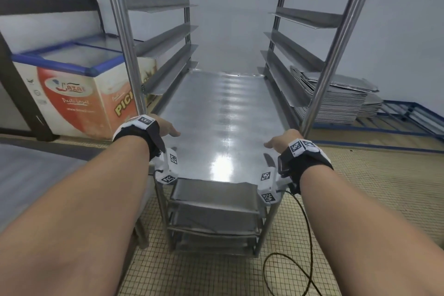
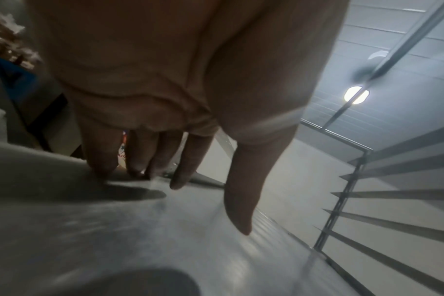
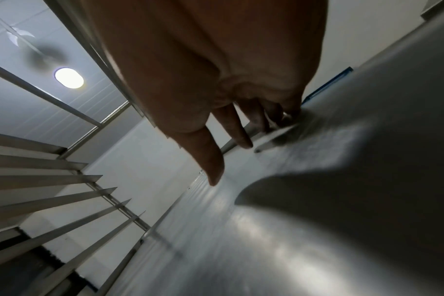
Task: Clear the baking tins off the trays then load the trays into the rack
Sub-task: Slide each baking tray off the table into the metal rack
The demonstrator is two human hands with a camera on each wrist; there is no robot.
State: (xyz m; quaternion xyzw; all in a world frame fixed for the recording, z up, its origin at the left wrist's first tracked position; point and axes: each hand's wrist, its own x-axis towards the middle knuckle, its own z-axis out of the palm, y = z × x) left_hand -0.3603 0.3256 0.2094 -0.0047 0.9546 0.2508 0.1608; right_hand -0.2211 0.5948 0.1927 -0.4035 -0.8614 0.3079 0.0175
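Tray (image 1: 223, 115) sits in the rack (image 1: 125, 31), near end poking out front between the hands. Left hand (image 1: 167, 127) and right hand (image 1: 282, 140) flank it, both relaxed, straightish fingers (image 2: 180, 160) touching its side edges, thumbs spread loose above the metal.

Probably a commercial bakery's back room: tall stainless steel rack (image 1: 125, 38) with angled side runners holding a sheet tray (image 1: 216, 108), stacked metal trays (image 1: 343, 101) on a blue frame (image 1: 408, 109), branded glass-top chest freezer (image 1: 72, 94), small-tiled floor (image 1: 360, 199).
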